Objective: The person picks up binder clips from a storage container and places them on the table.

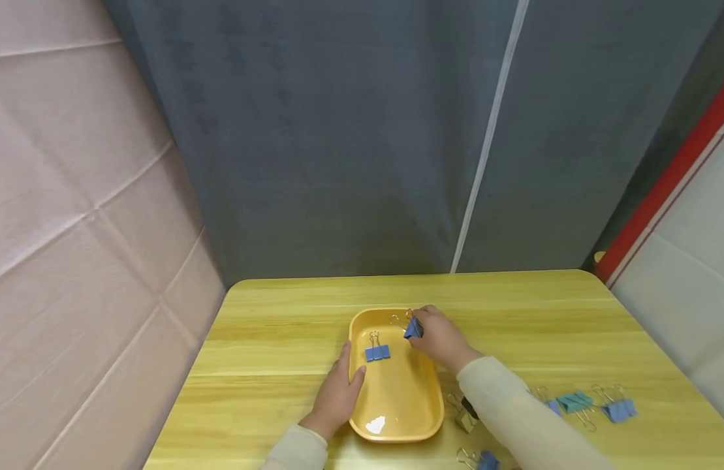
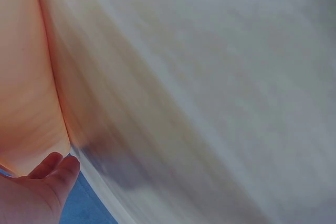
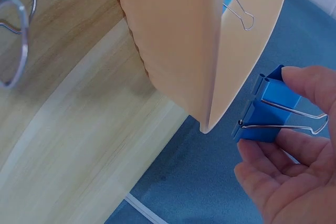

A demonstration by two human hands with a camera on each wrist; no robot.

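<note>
In the head view a yellow plastic tray stands on the table. One blue binder clip lies in it, handles toward the far end. My right hand pinches a second blue binder clip over the tray's far right corner. The right wrist view shows that clip between the thumb and fingers, its wire handles toward the palm. My left hand rests against the tray's left side, thumb at the rim. In the left wrist view the fingers lie straight beside the tray wall.
Right of the tray, on the wooden table, lie a teal binder clip, a blue binder clip and a pale yellow one. Another blue clip is at the near edge of view. A dark grey curtain hangs behind the table.
</note>
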